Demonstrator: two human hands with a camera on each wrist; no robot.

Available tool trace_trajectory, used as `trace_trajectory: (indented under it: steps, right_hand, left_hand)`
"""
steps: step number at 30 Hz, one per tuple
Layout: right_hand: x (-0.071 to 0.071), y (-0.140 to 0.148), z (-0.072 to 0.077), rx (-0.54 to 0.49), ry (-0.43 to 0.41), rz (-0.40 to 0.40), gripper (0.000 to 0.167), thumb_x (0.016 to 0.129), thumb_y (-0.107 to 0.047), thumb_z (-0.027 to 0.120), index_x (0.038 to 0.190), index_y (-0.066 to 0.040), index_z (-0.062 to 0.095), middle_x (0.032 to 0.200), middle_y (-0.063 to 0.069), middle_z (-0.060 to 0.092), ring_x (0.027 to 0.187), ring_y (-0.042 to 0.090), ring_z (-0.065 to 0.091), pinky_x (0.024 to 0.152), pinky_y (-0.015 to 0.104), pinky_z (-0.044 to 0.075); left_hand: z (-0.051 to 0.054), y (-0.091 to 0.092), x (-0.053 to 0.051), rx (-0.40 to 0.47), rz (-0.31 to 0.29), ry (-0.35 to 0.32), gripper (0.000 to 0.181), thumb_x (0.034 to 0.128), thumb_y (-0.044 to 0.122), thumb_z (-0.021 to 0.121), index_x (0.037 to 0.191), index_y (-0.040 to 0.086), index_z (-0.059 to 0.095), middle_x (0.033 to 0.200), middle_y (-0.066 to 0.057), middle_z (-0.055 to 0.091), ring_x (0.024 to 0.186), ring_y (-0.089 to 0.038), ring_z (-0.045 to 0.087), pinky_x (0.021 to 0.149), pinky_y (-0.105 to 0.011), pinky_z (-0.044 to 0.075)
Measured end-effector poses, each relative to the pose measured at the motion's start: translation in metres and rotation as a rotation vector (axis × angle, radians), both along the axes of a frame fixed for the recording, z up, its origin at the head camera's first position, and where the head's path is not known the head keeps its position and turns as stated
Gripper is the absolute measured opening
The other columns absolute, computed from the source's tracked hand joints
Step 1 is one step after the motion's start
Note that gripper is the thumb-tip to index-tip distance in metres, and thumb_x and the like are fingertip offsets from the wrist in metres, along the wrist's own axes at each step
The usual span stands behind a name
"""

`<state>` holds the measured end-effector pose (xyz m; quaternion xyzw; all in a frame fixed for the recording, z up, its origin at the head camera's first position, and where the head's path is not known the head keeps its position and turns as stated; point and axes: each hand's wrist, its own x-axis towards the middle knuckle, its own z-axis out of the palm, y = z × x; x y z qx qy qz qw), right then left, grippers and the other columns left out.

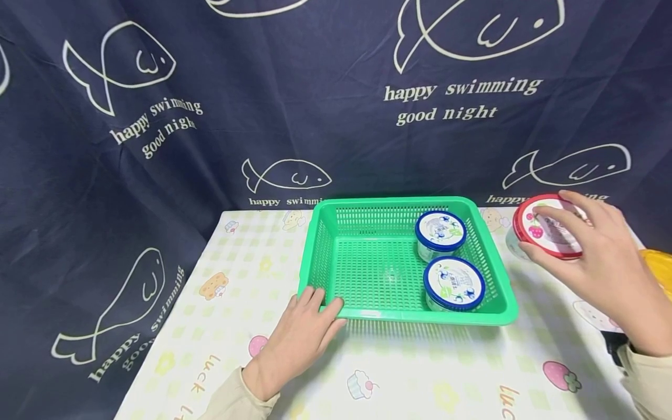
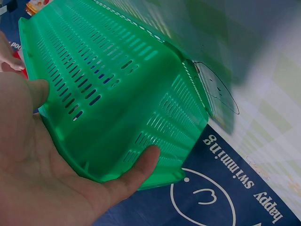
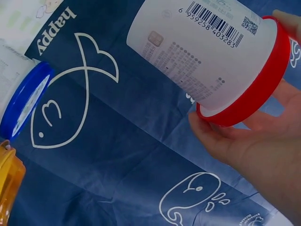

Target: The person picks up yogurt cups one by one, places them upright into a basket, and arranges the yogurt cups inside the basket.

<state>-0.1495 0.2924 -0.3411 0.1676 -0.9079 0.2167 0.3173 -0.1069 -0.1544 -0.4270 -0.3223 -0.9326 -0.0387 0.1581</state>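
Note:
My right hand grips a tub with a red lid, fingers and thumb around the lid's rim, to the right of the green basket. Its white side with a barcode shows in the right wrist view, and the tub is tilted there. At the basket's front left corner, my left hand holds the rim, with fingers over the edge. Inside the basket on the right stand two blue-lidded tubs, the rear tub and the front tub, both upright.
A patterned tablecloth covers the table. Behind it hangs a dark blue curtain with fish drawings. A yellow object is partly visible at the right edge. Another view shows a blue-lidded tub beside an orange object.

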Motion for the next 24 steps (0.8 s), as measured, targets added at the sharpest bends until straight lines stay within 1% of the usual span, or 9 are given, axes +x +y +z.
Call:
trace_trajectory:
  steps: [5, 9, 12, 18, 20, 22, 24]
  right_hand:
    - [0.007, -0.003, 0.006, -0.003, -0.043, -0.033, 0.058, 0.067, -0.021, 0.086, 0.120, -0.006, 0.067, 0.143, 0.024, 0.047, 0.129, 0.052, 0.036, 0.114, 0.060, 0.024]
    - [0.012, -0.007, 0.010, 0.001, -0.052, -0.021, 0.061, 0.066, -0.018, 0.086, 0.122, -0.005, 0.066, 0.146, 0.024, 0.045, 0.131, 0.052, 0.035, 0.116, 0.058, 0.021]
    - [0.013, -0.011, 0.013, 0.001, -0.039, 0.001, 0.061, 0.065, -0.018, 0.087, 0.120, -0.004, 0.066, 0.146, 0.024, 0.045, 0.132, 0.052, 0.035, 0.116, 0.056, 0.020]
    - [0.013, -0.018, 0.017, -0.006, -0.008, 0.026, 0.059, 0.063, -0.019, 0.087, 0.117, -0.004, 0.068, 0.144, 0.025, 0.046, 0.131, 0.052, 0.036, 0.117, 0.053, 0.021]
    - [0.013, -0.019, 0.017, -0.011, 0.015, 0.039, 0.058, 0.064, -0.023, 0.086, 0.116, -0.004, 0.069, 0.142, 0.026, 0.048, 0.129, 0.053, 0.037, 0.117, 0.050, 0.022]
    - [0.013, -0.019, 0.016, -0.021, 0.037, 0.051, 0.058, 0.069, -0.036, 0.084, 0.115, -0.004, 0.069, 0.140, 0.027, 0.049, 0.128, 0.054, 0.039, 0.116, 0.048, 0.022]
    - [0.013, -0.019, 0.015, -0.027, 0.051, 0.057, 0.061, 0.071, -0.045, 0.081, 0.115, -0.004, 0.070, 0.139, 0.028, 0.050, 0.127, 0.054, 0.040, 0.116, 0.047, 0.022]
  left_hand:
    - [-0.001, 0.000, -0.001, -0.003, 0.006, -0.003, 0.021, 0.1044, 0.041, 0.047, 0.103, 0.020, 0.051, 0.087, 0.001, 0.043, 0.084, -0.021, 0.039, 0.061, -0.029, 0.030]
    - [-0.001, 0.000, 0.000, 0.000, 0.008, -0.006, 0.021, 0.1044, 0.041, 0.047, 0.104, 0.020, 0.052, 0.088, 0.001, 0.043, 0.084, -0.021, 0.040, 0.061, -0.029, 0.031]
    - [-0.001, -0.001, 0.000, 0.005, 0.011, -0.008, 0.021, 0.1049, 0.041, 0.046, 0.103, 0.020, 0.051, 0.087, 0.001, 0.043, 0.084, -0.021, 0.039, 0.061, -0.030, 0.031]
    - [0.000, -0.004, -0.001, -0.001, 0.016, 0.007, 0.022, 0.1046, 0.041, 0.047, 0.103, 0.020, 0.051, 0.088, -0.001, 0.044, 0.083, -0.022, 0.040, 0.062, -0.032, 0.035]
    - [0.000, -0.003, -0.001, -0.003, 0.013, 0.008, 0.022, 0.1043, 0.041, 0.047, 0.103, 0.020, 0.051, 0.088, -0.001, 0.045, 0.084, -0.021, 0.040, 0.063, -0.033, 0.037]
    - [0.000, -0.002, -0.001, -0.005, 0.008, 0.004, 0.022, 0.1041, 0.042, 0.048, 0.103, 0.020, 0.050, 0.088, 0.000, 0.044, 0.084, -0.021, 0.040, 0.063, -0.033, 0.037]
    - [-0.001, -0.001, -0.001, -0.005, 0.000, 0.001, 0.023, 0.1041, 0.042, 0.047, 0.103, 0.020, 0.050, 0.087, 0.001, 0.043, 0.084, -0.020, 0.039, 0.064, -0.032, 0.037]
